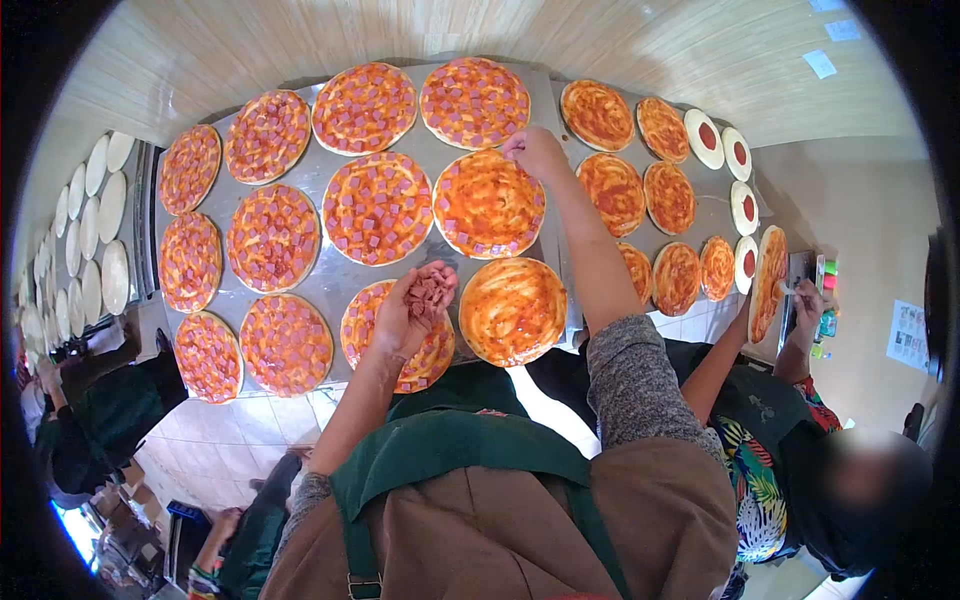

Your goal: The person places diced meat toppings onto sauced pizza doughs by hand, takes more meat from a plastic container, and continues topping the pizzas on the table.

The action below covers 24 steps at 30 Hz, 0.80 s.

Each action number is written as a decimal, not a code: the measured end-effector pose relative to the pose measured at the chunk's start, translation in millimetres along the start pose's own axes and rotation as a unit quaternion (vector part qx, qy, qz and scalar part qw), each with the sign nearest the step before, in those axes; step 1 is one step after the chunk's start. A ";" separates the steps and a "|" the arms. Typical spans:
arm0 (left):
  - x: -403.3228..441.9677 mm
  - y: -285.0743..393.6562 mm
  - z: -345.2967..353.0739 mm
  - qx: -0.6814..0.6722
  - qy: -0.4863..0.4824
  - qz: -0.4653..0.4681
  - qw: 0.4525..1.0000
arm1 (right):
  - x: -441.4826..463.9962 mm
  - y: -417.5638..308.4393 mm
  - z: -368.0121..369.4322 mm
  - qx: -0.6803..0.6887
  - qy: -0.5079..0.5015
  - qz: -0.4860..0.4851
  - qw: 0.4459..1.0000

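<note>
You stand at a metal tabletop (330,275) that carries twelve pizza rounds, four across and three deep. Ten pizzas (364,108) are scattered with pink squares over red-orange sauce, one of them partly hidden behind your left forearm. An eleventh, the partly topped pizza (489,205), carries squares mainly along its edge; just below it, the twelfth, a sauce-only pizza (513,312), lies near your body.

Your left grip (400,318) is palm up, its fingers half curled around a heap of pink pieces (430,293), too jumbled to count, above the lower row. Your right grip (537,157) hovers at the upper right edge of the partly topped pizza, fingertips drawn close together; whether they have hold of anything, you cannot tell from this angle.

To your right, a second metal surface (700,215) bears seven sauced rounds (611,194) and four pale rounds (744,208), each of the four with a red spot in the center. Beside it, a co-worker (770,420) holds up one more sauced round (768,285), tilted steeply, with two hands at it. At far left, more than ten pale discs (113,200) lie in rows, and at least two other people stand on that side.
</note>
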<state>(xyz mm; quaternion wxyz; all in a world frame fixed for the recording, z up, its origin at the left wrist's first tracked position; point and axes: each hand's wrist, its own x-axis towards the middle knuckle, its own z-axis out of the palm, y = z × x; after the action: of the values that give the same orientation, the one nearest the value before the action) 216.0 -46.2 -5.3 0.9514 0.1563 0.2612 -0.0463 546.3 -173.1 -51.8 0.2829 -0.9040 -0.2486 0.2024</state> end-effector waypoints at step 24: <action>20.8 15.3 16.4 -0.122 -0.040 0.145 0.981 | -198.2 -162.7 66.0 0.134 0.087 -0.140 0.977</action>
<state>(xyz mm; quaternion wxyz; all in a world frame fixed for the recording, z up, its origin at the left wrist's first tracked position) 244.4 -37.1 1.6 0.9697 0.0729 0.2012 0.1178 300.9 -141.2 42.3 0.4474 -0.8284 -0.3177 0.1127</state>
